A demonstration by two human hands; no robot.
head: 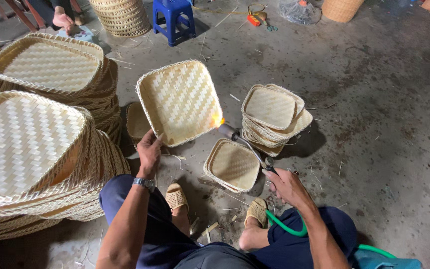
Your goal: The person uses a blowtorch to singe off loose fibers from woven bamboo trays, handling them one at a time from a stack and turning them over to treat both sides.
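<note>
My left hand (149, 152) grips the near rim of a square woven bamboo tray (179, 99), holding it tilted up off the floor. My right hand (285, 185) holds a gas torch (247, 147) with a metal nozzle and a green hose (285, 226). A small orange flame (218, 120) burns at the nozzle, touching the tray's right edge. A smaller woven tray (231, 165) lies on the floor between my hands. A watch is on my left wrist.
Tall stacks of large woven trays (31, 149) stand at my left. A short stack of small trays (272, 117) sits at right. A blue plastic stool (173, 20), round baskets (121, 16) and another person's foot (63, 20) are at the far side. Concrete floor all around.
</note>
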